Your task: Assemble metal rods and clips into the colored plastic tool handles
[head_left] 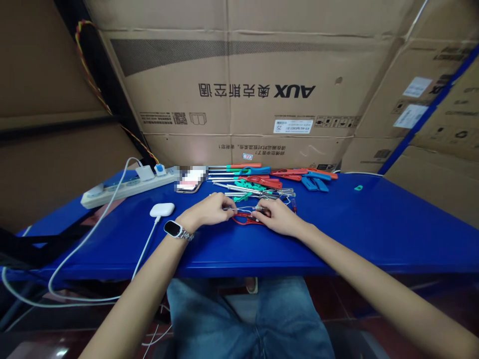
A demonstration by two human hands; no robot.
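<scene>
My left hand (209, 209) and my right hand (275, 217) rest on the blue table (374, 229), fingers curled. Between them they pinch a thin metal tool shaft (243, 208) lying above a red handle piece (247, 220). My left wrist wears a watch (174, 229). Just behind my hands lies a pile of screwdrivers and loose handles (262, 182) in red, blue, green and orange, with bare metal shafts pointing left.
A white power strip (123, 187) with plugs lies at the back left, next to a phone (190, 179). A white earbud case (162, 209) on a cable sits left of my hands. Cardboard boxes (254, 89) wall the back. A small green part (358, 188) lies far right.
</scene>
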